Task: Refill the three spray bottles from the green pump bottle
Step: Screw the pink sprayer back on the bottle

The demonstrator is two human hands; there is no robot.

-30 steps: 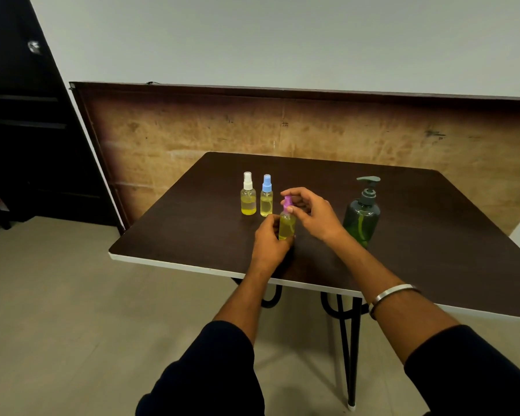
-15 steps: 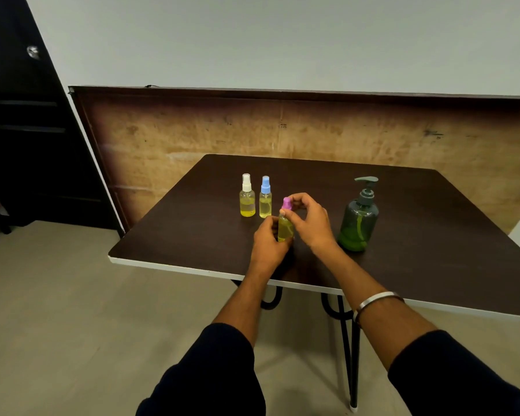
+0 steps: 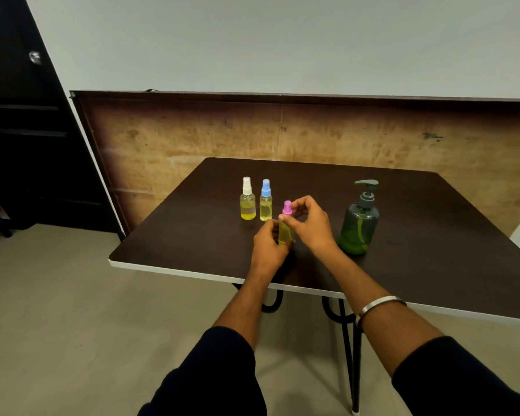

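A small spray bottle with a pink cap and yellow liquid stands near the middle of the dark table. My left hand wraps its body from the left. My right hand pinches the pink cap from the right with thumb and fingers. Two more spray bottles stand upright just behind, to the left: one with a white cap, one with a blue cap, both holding yellow liquid. The green pump bottle stands upright to the right of my right hand, apart from it.
The table has a white front edge and black metal legs. A wooden panel leans against the wall behind it. A dark door is at the far left.
My right hand has drawn in from an open reach over the bottle to a tight pinch on the pink cap. The left hand has kept its hold on the bottle body.
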